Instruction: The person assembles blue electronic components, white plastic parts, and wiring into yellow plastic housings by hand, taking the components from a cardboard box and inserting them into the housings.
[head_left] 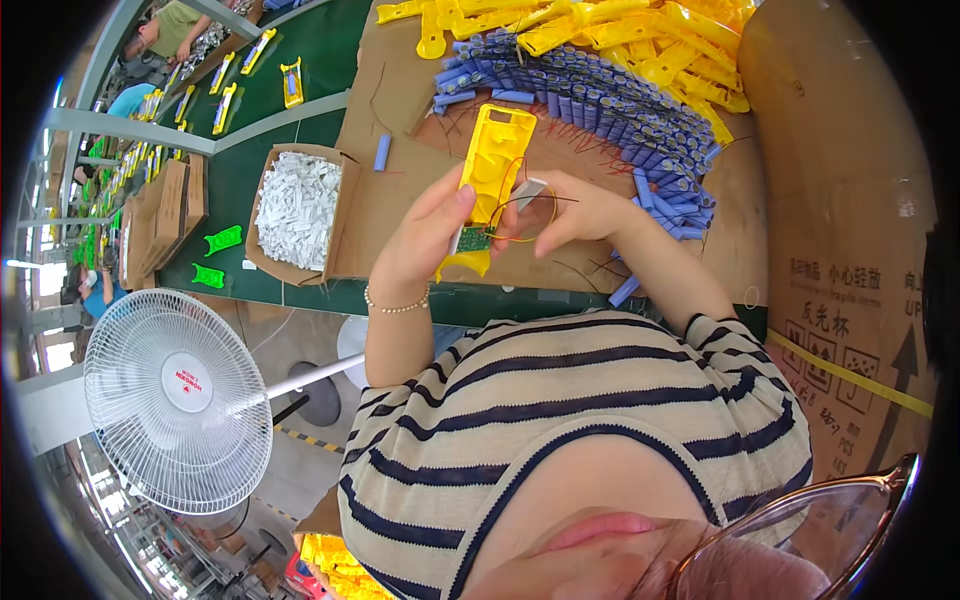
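Observation:
My left hand point(418, 232) is closed around a yellow plastic housing point(493, 150), held upright over the near part of the table. A small green circuit board point(472, 240) sits at the housing's lower end, with thin red, black and yellow wires looping off it. Beside the housing, my right hand point(578, 208) pinches a small flat whitish piece point(528, 192) among those wires. Its fingertips are partly hidden behind the wires. Past my hands lie rows of blue cylindrical battery cells point(600, 100) with wire leads, and one loose cell point(382, 152) rests to the left.
Yellow housings point(640, 40) are heaped at the back. To the left stands a cardboard box of white parts point(298, 212), near green plastic pieces point(222, 239). A white fan point(180, 400) is at lower left; a large carton point(850, 250) walls the right. Other people work far left.

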